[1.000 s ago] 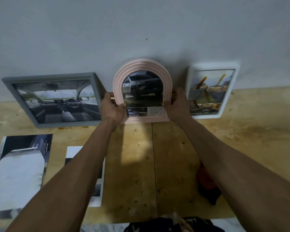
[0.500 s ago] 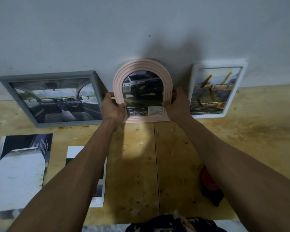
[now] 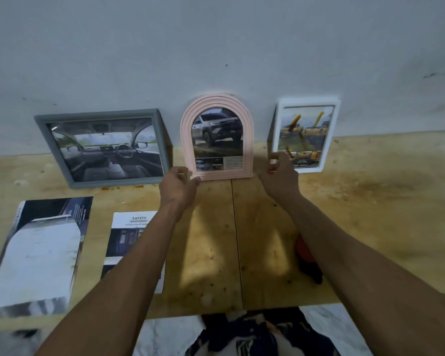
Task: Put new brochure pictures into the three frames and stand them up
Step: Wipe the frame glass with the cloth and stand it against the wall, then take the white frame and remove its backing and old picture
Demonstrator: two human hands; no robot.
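A plywood desk (image 3: pixel 370 201) stood against a pale grey wall (image 3: pixel 216 47). Three frames leaned upright against that wall: a grey frame (image 3: pixel 102 147) at left, a pink arched frame (image 3: pixel 217 137) at centre, a white frame (image 3: pixel 305 136) at right. Two brochure sheets (image 3: pixel 40 253) (image 3: pixel 129 240) lay flat at left; a red-black object (image 3: pixel 307 263) lay partly hidden under the right forearm. The left hand (image 3: pixel 179 187) touched the pink frame's lower-left corner with loosely curled fingers. The right hand (image 3: pixel 279 178) hovered beside it, fingers loose, holding nothing.
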